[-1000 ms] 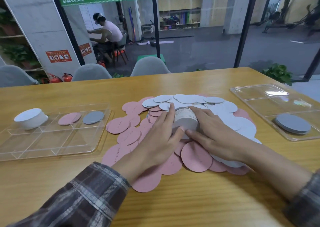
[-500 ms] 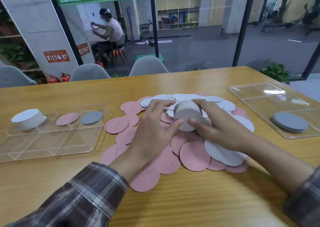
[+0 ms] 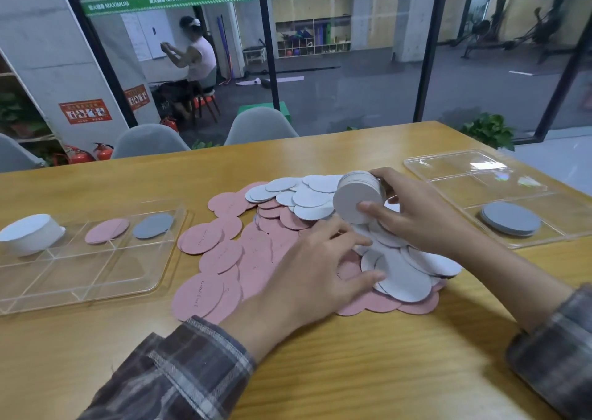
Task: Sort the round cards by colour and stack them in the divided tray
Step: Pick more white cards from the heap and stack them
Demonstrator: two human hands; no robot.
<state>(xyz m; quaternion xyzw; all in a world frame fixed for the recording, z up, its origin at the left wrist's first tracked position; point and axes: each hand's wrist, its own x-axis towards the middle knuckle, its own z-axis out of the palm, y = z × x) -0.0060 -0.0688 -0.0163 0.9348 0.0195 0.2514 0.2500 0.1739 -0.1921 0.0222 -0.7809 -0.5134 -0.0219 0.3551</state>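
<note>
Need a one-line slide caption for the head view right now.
Sorting round cards: right hand grips a white card stack above the loose pile; left hand rests on it.

The table [image 3: 352, 371] is overlaid at its middle by cards [image 3: 221, 256], a tray [image 3: 96, 278] being set at nine o'clock and a second tray [image 3: 464, 176] at two o'clock.

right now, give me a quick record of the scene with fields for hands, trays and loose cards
right hand: grips a white stack, tilted on edge above the pile
left hand: rests open on the loose cards
left tray: white pile, sorted pink cards, sorted grey cards, each in its own far compartment
right tray: one grey stack
table: loose pink cards and loose white cards, overlapping between the trays
</note>
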